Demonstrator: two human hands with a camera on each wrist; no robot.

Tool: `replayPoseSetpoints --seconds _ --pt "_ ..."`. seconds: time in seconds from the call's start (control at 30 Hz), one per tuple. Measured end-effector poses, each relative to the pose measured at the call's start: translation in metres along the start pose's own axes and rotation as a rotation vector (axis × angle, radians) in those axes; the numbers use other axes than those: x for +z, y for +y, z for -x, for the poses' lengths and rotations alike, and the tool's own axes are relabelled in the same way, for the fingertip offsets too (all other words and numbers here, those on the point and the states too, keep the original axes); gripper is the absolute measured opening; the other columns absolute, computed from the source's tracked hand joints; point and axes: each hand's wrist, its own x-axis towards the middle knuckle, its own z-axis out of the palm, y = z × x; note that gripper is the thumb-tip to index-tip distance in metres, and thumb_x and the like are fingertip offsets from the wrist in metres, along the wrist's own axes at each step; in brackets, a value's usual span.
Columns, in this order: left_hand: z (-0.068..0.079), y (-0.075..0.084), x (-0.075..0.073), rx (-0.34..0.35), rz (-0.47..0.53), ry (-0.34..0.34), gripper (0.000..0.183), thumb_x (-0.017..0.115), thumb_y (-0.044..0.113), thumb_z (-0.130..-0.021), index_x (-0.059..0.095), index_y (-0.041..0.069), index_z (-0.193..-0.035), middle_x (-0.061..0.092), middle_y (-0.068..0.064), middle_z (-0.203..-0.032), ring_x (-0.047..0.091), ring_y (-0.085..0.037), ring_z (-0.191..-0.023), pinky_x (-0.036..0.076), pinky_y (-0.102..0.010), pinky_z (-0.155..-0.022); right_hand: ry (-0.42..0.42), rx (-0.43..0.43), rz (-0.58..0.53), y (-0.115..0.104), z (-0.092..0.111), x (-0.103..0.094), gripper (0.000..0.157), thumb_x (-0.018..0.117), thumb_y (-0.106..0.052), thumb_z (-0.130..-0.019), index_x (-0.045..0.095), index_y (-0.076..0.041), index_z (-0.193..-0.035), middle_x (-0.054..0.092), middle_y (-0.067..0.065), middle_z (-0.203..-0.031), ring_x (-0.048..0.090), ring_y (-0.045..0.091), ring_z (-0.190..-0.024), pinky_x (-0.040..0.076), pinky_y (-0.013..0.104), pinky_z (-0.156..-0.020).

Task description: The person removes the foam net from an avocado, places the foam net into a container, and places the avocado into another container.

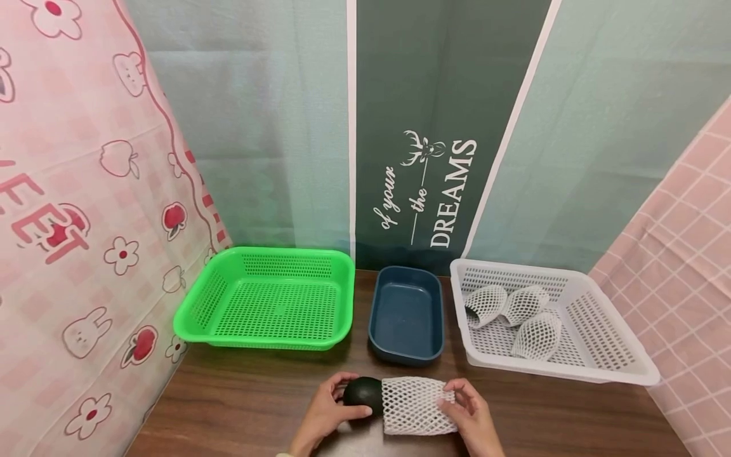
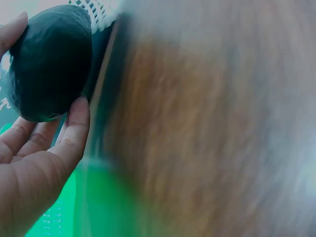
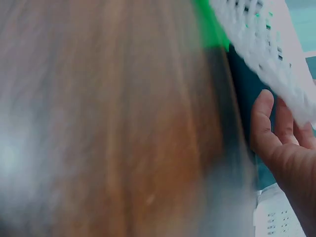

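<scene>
While left fingers (image 1: pixel 335 382) grip dark fruit (image 1: pixel 362 392), right fingers (image 1: pixel 461 386), facing them, pinch white mesh sleeve (image 1: pixel 412 406)

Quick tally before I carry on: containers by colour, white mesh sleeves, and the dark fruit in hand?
Green basket: 1
Blue tub: 1
White basket: 1
Mesh sleeves in that basket: 3
Mesh sleeve in right hand: 1
Dark fruit in left hand: 1
Total: 8
</scene>
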Motion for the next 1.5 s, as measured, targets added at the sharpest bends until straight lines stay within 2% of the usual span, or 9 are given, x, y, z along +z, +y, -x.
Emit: replayPoseSetpoints --seconds 0.13,0.23,0.27,0.47,0.63,0.87,1.17,1.37,1.5 --pt "0.002 0.007 -0.006 0.020 -0.003 -0.004 0.062 0.084 0.001 -0.071 0.054 -0.006 -0.125 0.058 -0.014 -0.112 0.062 -0.024 -0.094 0.051 -0.028 -0.076 0.024 -0.037 -0.005 -0.006 -0.002 0.003 0.026 0.061 0.017 -0.083 0.057 0.017 -0.109 0.067 0.003 -0.103 0.058 0.007 -0.089 0.050 0.019 -0.071" --pt "0.003 0.015 -0.010 0.036 -0.011 -0.009 0.061 0.084 0.001 -0.071 0.055 -0.004 -0.125 0.059 -0.013 -0.111 0.062 -0.024 -0.094 0.051 -0.028 -0.078 0.015 -0.053 -0.019 -0.014 -0.004 0.005 0.028 0.059 0.017 -0.085 0.056 0.020 -0.112 0.067 0.005 -0.110 0.057 0.007 -0.105 0.048 0.019 -0.082" --pt "0.003 0.018 -0.011 0.044 -0.019 -0.008 0.061 0.084 0.002 -0.071 0.055 -0.003 -0.124 0.060 -0.013 -0.110 0.063 -0.025 -0.095 0.051 -0.028 -0.078 0.006 -0.046 -0.029 -0.016 -0.005 0.006 0.029 0.059 0.016 -0.086 0.055 0.020 -0.114 0.067 0.005 -0.111 0.057 0.008 -0.105 0.049 0.020 -0.082" --pt "0.004 0.035 -0.017 0.069 -0.090 0.041 0.062 0.086 0.005 -0.069 0.057 -0.001 -0.123 0.063 -0.013 -0.109 0.062 -0.025 -0.097 0.049 -0.032 -0.083 -0.025 0.041 -0.081 -0.032 -0.009 0.010 0.040 0.059 0.011 -0.089 0.049 0.015 -0.127 0.063 0.006 -0.111 0.061 0.011 -0.079 0.053 0.024 -0.065" --pt "0.002 0.046 -0.024 0.073 -0.119 0.091 0.062 0.087 0.006 -0.067 0.059 0.003 -0.122 0.064 -0.012 -0.109 0.060 -0.024 -0.096 0.047 -0.036 -0.083 -0.031 0.049 -0.117 -0.038 -0.012 0.011 0.048 0.061 0.014 -0.086 0.044 0.015 -0.131 0.063 0.007 -0.110 0.063 0.013 -0.083 0.055 0.026 -0.066" --pt "-0.002 0.054 -0.035 0.085 -0.140 0.124 0.063 0.088 0.006 -0.067 0.059 0.003 -0.124 0.063 -0.011 -0.108 0.061 -0.024 -0.095 0.047 -0.037 -0.082 -0.007 0.042 -0.086 -0.044 -0.024 0.012 0.055 0.066 0.016 -0.081 0.045 0.014 -0.132 0.062 0.010 -0.112 0.064 0.017 -0.090 0.055 0.029 -0.071" --pt "-0.012 0.066 -0.048 0.111 -0.129 0.180 0.062 0.088 0.005 -0.067 0.061 0.008 -0.123 0.060 -0.011 -0.118 0.062 -0.025 -0.100 0.049 -0.038 -0.082 0.066 -0.006 -0.088 -0.056 -0.043 0.019 0.047 0.066 0.016 -0.082 0.051 0.015 -0.126 0.063 0.008 -0.112 0.062 0.012 -0.084 0.054 0.024 -0.070" --pt "-0.017 0.073 -0.056 0.139 -0.161 0.207 0.062 0.088 0.007 -0.067 0.061 0.011 -0.123 0.059 -0.010 -0.119 0.061 -0.025 -0.101 0.048 -0.038 -0.082 0.132 0.049 -0.129 -0.057 -0.051 0.024 0.049 0.067 0.013 -0.084 0.052 0.011 -0.130 0.059 0.005 -0.121 0.057 0.008 -0.076 0.051 0.019 -0.064" --pt "-0.019 0.080 -0.062 0.128 -0.187 0.207 0.061 0.089 0.010 -0.068 0.062 0.013 -0.123 0.059 -0.007 -0.121 0.059 -0.025 -0.102 0.047 -0.040 -0.084 0.139 0.047 -0.170 -0.057 -0.057 0.026 0.052 0.065 0.014 -0.084 0.049 0.011 -0.133 0.056 0.007 -0.123 0.051 0.006 -0.068 0.047 0.016 -0.059"
